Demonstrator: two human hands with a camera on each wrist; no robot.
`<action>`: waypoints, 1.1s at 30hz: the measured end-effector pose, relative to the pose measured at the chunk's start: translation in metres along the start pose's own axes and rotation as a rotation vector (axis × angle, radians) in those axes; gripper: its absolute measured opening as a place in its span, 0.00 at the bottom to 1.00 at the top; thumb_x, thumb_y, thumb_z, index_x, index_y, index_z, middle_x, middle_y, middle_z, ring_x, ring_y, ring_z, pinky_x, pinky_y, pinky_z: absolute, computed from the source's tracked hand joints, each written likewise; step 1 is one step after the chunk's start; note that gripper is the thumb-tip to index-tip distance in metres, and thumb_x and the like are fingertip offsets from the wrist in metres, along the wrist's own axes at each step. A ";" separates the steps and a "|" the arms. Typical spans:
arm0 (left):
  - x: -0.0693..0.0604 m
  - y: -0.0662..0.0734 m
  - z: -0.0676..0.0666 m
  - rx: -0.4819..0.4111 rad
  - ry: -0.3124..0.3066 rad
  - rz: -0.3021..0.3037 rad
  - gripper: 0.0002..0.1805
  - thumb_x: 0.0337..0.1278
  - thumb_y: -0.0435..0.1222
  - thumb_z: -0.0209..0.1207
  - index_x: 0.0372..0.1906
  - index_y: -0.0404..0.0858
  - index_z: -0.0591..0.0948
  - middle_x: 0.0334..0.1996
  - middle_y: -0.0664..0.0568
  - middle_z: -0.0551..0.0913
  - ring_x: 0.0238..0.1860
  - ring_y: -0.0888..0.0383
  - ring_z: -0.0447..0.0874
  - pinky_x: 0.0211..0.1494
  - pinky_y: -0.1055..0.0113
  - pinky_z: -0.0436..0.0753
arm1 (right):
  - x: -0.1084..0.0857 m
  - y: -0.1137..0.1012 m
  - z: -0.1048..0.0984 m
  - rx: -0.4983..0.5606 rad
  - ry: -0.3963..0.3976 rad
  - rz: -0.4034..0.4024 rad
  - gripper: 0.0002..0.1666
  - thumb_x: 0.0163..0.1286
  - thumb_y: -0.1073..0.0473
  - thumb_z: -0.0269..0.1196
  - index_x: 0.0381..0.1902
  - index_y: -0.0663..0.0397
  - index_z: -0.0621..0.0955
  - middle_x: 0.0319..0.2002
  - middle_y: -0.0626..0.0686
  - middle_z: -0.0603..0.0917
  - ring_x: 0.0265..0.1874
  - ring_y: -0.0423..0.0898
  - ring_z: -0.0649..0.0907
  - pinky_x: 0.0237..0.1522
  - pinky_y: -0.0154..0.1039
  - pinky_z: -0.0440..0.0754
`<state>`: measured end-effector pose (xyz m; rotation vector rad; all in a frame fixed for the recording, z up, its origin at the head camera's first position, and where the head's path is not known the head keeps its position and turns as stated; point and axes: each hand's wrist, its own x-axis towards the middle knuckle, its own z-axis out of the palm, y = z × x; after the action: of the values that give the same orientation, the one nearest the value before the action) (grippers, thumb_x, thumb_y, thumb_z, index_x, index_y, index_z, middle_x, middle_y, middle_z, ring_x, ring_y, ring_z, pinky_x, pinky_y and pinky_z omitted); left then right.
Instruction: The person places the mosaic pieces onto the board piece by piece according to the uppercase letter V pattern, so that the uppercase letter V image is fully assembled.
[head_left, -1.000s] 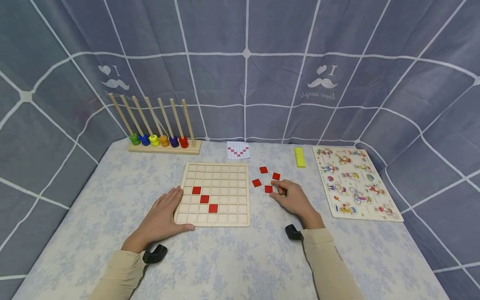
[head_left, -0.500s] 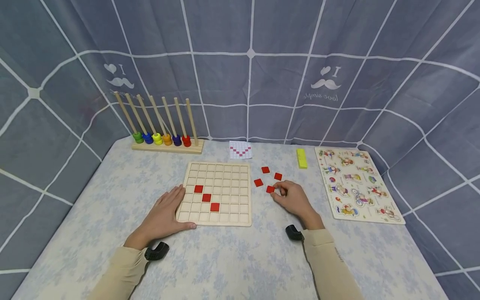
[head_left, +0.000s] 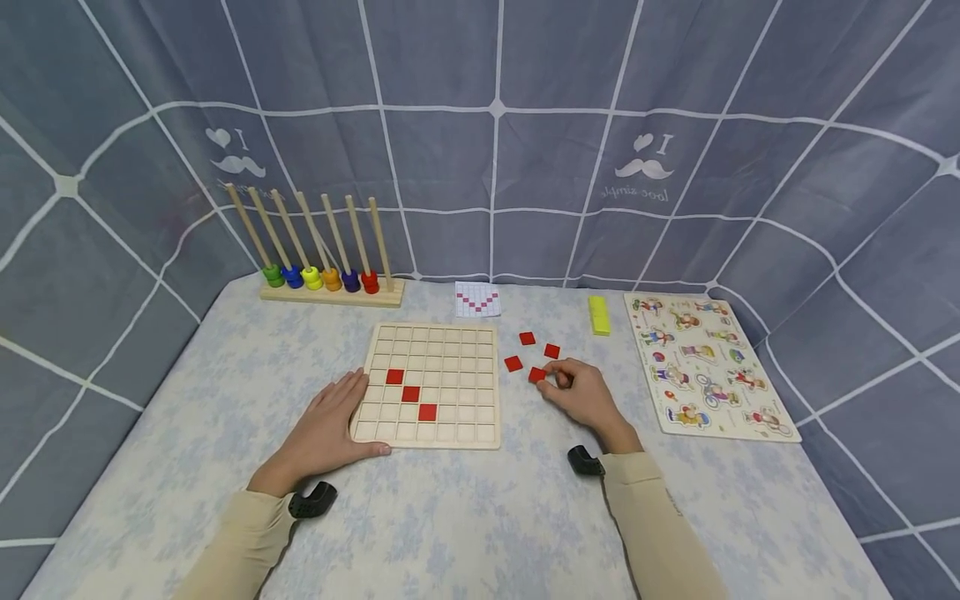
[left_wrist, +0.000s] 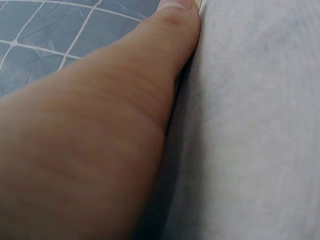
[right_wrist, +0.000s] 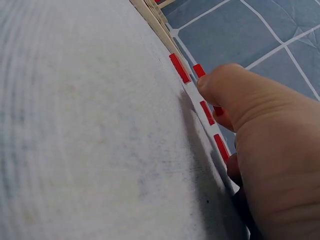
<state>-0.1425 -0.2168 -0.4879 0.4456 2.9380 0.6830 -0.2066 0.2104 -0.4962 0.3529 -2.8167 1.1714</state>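
A wooden grid board (head_left: 465,350) lies on the table with three red tiles in a diagonal line; the middle one is a red tile (head_left: 410,394). My left hand (head_left: 322,429) rests at the board's lower left corner, fingers straight along its left side and thumb along its front edge. To the right of the board, my right hand (head_left: 583,396) pinches a square red tile (head_left: 536,375) between thumb and index finger. In the right wrist view this tile (right_wrist: 199,70) sits slightly above the table, partly hidden by the thumb. Three other red tiles (head_left: 513,363) lie close by.
Behind the board is a small card (head_left: 477,300) with a pink V pattern. A bead rack (head_left: 330,296) with upright pegs stands back left. A yellow block (head_left: 598,315) and a picture puzzle board (head_left: 712,367) lie right. A grey curtain (head_left: 435,158) surrounds the table.
The right thumb and index finger have closed on the nearest red tile, which is now slightly raised and tilted. The left hand stays at the board. The head view has shifted slightly.
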 end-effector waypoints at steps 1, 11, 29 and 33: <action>0.000 0.000 0.000 0.001 0.000 -0.003 0.71 0.43 0.71 0.68 0.81 0.31 0.52 0.82 0.37 0.51 0.82 0.37 0.48 0.81 0.38 0.51 | 0.001 0.000 0.001 0.004 0.001 0.001 0.10 0.66 0.55 0.72 0.39 0.54 0.85 0.23 0.47 0.70 0.26 0.43 0.70 0.41 0.40 0.74; 0.006 -0.001 0.011 -0.021 0.012 0.007 0.70 0.42 0.72 0.68 0.82 0.34 0.54 0.82 0.37 0.51 0.82 0.36 0.48 0.80 0.37 0.52 | 0.003 -0.010 -0.003 0.023 0.009 -0.055 0.08 0.64 0.56 0.73 0.39 0.51 0.87 0.24 0.46 0.71 0.26 0.42 0.71 0.35 0.36 0.73; 0.000 -0.003 0.002 -0.015 0.016 0.012 0.66 0.42 0.71 0.68 0.81 0.38 0.60 0.82 0.39 0.52 0.82 0.37 0.49 0.80 0.38 0.51 | 0.041 -0.081 0.033 0.056 -0.138 -0.203 0.12 0.66 0.54 0.71 0.45 0.51 0.88 0.23 0.44 0.70 0.24 0.38 0.69 0.31 0.32 0.69; -0.003 -0.001 0.002 -0.018 0.038 0.020 0.65 0.42 0.70 0.69 0.80 0.37 0.60 0.81 0.37 0.53 0.81 0.35 0.50 0.79 0.37 0.53 | 0.055 -0.094 0.053 0.059 -0.182 -0.206 0.13 0.66 0.52 0.70 0.46 0.49 0.87 0.22 0.44 0.70 0.24 0.37 0.68 0.34 0.32 0.73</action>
<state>-0.1400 -0.2179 -0.4902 0.4665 2.9639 0.7284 -0.2362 0.0992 -0.4605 0.7714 -2.8109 1.2364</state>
